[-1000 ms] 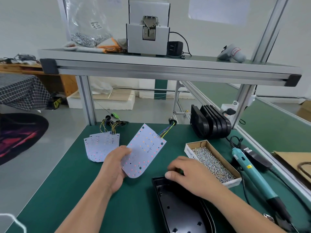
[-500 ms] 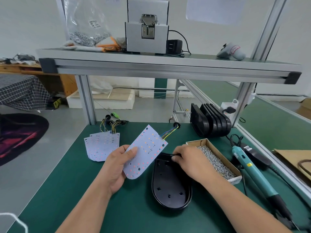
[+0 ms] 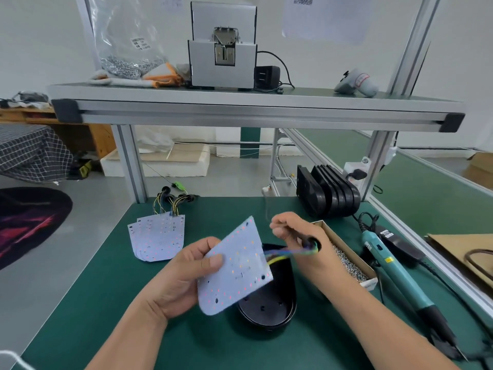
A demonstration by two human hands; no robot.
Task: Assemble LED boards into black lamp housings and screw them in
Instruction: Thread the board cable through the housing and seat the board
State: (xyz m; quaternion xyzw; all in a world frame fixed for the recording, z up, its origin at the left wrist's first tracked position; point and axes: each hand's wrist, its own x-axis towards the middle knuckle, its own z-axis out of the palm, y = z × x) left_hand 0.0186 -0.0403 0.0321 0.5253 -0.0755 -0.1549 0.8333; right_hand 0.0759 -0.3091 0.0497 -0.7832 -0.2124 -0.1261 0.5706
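Observation:
My left hand (image 3: 184,273) grips a white LED board (image 3: 237,265) by its left edge and holds it tilted above the open black lamp housing (image 3: 269,303) on the green mat. From the board's right edge runs a bundle of coloured wires (image 3: 288,253) ending in a black grommet. My right hand (image 3: 296,236) pinches that wire end just above the housing's far rim. The board hides much of the housing's inside.
A stack of LED boards (image 3: 160,239) with wires lies at the left. A cardboard box of screws (image 3: 349,260) and a teal electric screwdriver (image 3: 394,271) lie at the right. Several black housings (image 3: 328,193) stand in a row behind. An aluminium shelf (image 3: 256,110) spans overhead.
My right hand let go of the housing and took hold of the board's wire end. My left hand swung the board over the housing, now nearer to me.

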